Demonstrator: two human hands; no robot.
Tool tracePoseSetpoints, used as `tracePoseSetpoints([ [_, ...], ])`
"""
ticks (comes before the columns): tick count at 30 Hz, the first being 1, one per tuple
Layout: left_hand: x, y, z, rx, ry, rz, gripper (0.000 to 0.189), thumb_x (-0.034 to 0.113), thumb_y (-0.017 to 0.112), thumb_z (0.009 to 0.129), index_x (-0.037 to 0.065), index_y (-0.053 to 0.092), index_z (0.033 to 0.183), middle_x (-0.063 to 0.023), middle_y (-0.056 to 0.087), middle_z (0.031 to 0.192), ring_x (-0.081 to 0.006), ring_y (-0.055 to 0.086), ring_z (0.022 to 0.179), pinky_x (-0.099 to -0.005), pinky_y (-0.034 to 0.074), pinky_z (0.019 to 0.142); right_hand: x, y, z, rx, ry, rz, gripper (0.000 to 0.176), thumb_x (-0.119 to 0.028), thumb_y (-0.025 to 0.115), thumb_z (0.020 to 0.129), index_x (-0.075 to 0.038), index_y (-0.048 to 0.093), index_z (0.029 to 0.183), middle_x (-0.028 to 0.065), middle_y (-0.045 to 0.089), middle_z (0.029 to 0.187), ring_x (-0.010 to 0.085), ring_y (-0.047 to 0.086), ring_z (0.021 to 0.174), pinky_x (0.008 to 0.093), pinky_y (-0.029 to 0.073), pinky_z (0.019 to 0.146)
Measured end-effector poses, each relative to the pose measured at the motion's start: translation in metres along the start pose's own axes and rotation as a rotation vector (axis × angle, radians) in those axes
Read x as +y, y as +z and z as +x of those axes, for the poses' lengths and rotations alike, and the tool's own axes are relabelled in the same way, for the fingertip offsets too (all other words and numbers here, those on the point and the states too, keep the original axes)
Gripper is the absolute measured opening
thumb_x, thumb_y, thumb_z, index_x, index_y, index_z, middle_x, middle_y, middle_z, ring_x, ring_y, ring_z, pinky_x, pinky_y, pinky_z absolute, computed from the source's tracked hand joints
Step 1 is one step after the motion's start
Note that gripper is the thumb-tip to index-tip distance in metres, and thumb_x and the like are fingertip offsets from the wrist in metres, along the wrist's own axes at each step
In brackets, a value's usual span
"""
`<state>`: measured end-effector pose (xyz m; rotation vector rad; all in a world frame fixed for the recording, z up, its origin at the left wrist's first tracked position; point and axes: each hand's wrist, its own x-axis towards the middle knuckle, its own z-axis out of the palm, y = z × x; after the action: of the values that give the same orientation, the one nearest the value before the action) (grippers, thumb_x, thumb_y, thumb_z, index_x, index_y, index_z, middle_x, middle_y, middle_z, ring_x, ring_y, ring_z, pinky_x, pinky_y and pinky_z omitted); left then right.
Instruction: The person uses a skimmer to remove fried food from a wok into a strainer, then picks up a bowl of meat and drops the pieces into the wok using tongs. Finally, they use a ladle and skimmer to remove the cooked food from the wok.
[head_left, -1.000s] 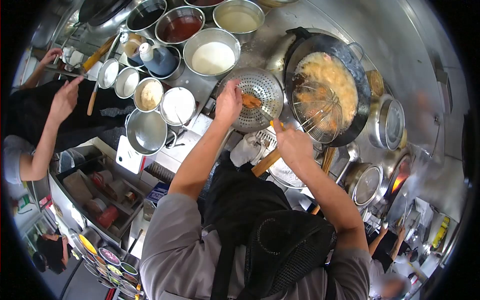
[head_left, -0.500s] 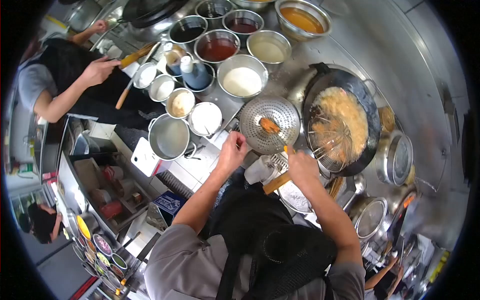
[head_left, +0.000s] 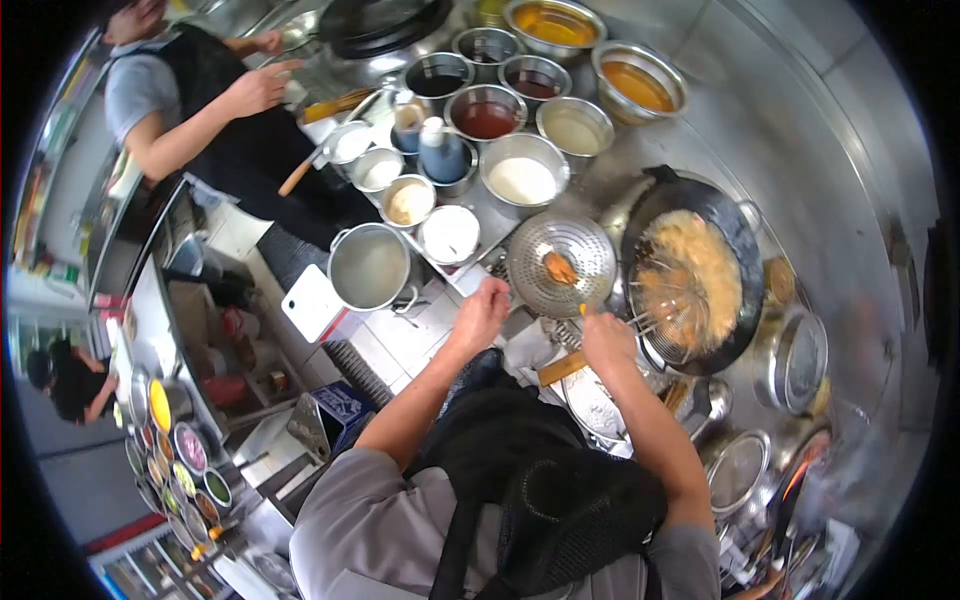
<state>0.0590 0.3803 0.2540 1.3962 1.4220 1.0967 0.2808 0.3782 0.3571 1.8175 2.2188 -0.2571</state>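
My right hand (head_left: 608,340) is closed on a thin tool with a yellow handle (head_left: 584,311), its tip toward the perforated strainer (head_left: 535,285). An orange-brown fried piece (head_left: 559,267) lies in that strainer. Under the same hand runs the wooden handle (head_left: 562,368) of a wire skimmer (head_left: 675,312), whose basket sits in the black wok (head_left: 740,250) among pale, frothy frying food (head_left: 700,240). My left hand (head_left: 483,312) is beside the strainer's lower left, fingers pinched together; I cannot tell what is between them.
Metal bowls of sauces, including a red one (head_left: 486,113) and a white one (head_left: 523,170), crowd the counter ahead. A pot (head_left: 369,266) stands at the left, a bowl of white powder (head_left: 597,400) below my right hand. Another person (head_left: 190,110) works at upper left.
The view has shifted, so the counter sits further right and lower. My left hand has moved a little closer to the strainer's lower edge. The other person's hand has left the wooden-handled brush-like tool.
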Motion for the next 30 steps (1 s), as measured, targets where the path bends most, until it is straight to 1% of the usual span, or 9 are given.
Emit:
tracePoseSetpoints([
  [1, 0.002, -0.001, -0.002, -0.045, -0.07, 0.019, 0.015, 0.013, 0.05, 0.101, 0.002, 0.053, 0.111, -0.0098, 0.064, 0.077, -0.0191, 0.064, 0.073, -0.0354, 0.052, 0.069, -0.003, -0.003, -0.004, 0.022, 0.005, 0.014, 0.034, -0.003, 0.047, 0.088, 0.009, 0.061, 0.117, 0.0222, 0.072, 0.093, 0.0333, 0.071, 0.094, 0.0413, 0.056, 0.083],
  [3, -0.012, 0.007, -0.005, 0.031, 0.064, 0.048, 0.016, 0.01, 0.056, 0.096, 0.005, 0.054, 0.111, -0.0106, 0.063, 0.079, -0.0193, 0.063, 0.073, -0.0358, 0.051, 0.068, -0.004, -0.003, -0.005, 0.046, -0.028, 0.027, 0.032, -0.005, 0.047, 0.09, 0.007, 0.061, 0.115, 0.0223, 0.072, 0.092, 0.0338, 0.071, 0.093, 0.0422, 0.056, 0.082],
  [6, 0.005, 0.005, -0.008, 0.069, 0.175, 0.091, 0.015, 0.012, 0.064, 0.091, 0.004, 0.055, 0.101, -0.0147, 0.063, 0.08, -0.0257, 0.063, 0.071, -0.0387, 0.051, 0.068, -0.006, 0.001, 0.002, 0.026, 0.025, -0.017, 0.032, -0.009, 0.049, 0.091, 0.005, 0.061, 0.117, 0.0215, 0.073, 0.091, 0.0334, 0.072, 0.091, 0.0435, 0.056, 0.081],
  [9, 0.018, 0.003, -0.012, 0.017, 0.092, 0.13, 0.017, 0.013, 0.067, 0.09, 0.002, 0.055, 0.093, -0.0156, 0.063, 0.079, -0.0296, 0.062, 0.07, -0.04, 0.05, 0.066, -0.001, 0.01, 0.001, 0.082, -0.012, -0.089, 0.03, -0.009, 0.05, 0.091, 0.002, 0.062, 0.116, 0.0202, 0.073, 0.086, 0.0319, 0.073, 0.087, 0.0419, 0.058, 0.077],
  [10, 0.016, 0.003, -0.011, 0.036, 0.172, 0.169, 0.022, 0.016, 0.07, 0.089, 0.001, 0.054, 0.089, -0.0156, 0.062, 0.076, -0.0311, 0.062, 0.068, -0.0409, 0.049, 0.064, -0.007, 0.014, 0.005, 0.09, -0.029, -0.084, 0.03, -0.009, 0.05, 0.091, 0.002, 0.062, 0.116, 0.0202, 0.073, 0.086, 0.0319, 0.073, 0.087, 0.0419, 0.058, 0.077],
  [16, 0.013, 0.012, -0.014, 0.024, 0.098, 0.152, 0.025, 0.022, 0.066, 0.094, 0.001, 0.053, 0.092, -0.0177, 0.063, 0.076, -0.0328, 0.065, 0.072, -0.0433, 0.05, 0.065, 0.001, 0.023, 0.001, 0.134, 0.0, -0.144, 0.027, -0.011, 0.048, 0.094, -0.004, 0.064, 0.113, 0.0195, 0.073, 0.094, 0.0294, 0.074, 0.085, 0.0411, 0.059, 0.072],
  [19, 0.006, 0.015, -0.015, 0.061, 0.091, 0.242, 0.027, 0.025, 0.06, 0.098, -0.001, 0.054, 0.099, -0.0198, 0.066, 0.08, -0.0364, 0.068, 0.079, -0.0452, 0.051, 0.069, 0.001, 0.024, 0.003, 0.163, -0.026, -0.116, 0.025, -0.012, 0.047, 0.094, -0.003, 0.066, 0.108, 0.0205, 0.073, 0.091, 0.0345, 0.073, 0.084, 0.0434, 0.059, 0.073],
  [20, 0.0, 0.016, -0.013, -0.021, -0.018, 0.162, 0.027, 0.027, 0.057, 0.1, -0.001, 0.055, 0.102, -0.0211, 0.066, 0.082, -0.0379, 0.068, 0.083, -0.0463, 0.051, 0.071, 0.005, 0.023, -0.003, 0.157, -0.043, -0.092, 0.026, -0.012, 0.046, 0.094, -0.003, 0.067, 0.105, 0.021, 0.072, 0.09, 0.036, 0.073, 0.084, 0.044, 0.059, 0.073],
  [30, -0.01, 0.012, -0.022, 0.046, 0.166, 0.211, 0.014, 0.011, 0.058, 0.097, 0.003, 0.052, 0.106, -0.0185, 0.067, 0.089, -0.0349, 0.068, 0.084, -0.0417, 0.053, 0.074, 0.008, 0.003, -0.015, 0.156, 0.001, 0.026, 0.028, -0.013, 0.045, 0.094, -0.002, 0.07, 0.101, 0.0205, 0.072, 0.087, 0.0373, 0.072, 0.087, 0.047, 0.057, 0.078],
])
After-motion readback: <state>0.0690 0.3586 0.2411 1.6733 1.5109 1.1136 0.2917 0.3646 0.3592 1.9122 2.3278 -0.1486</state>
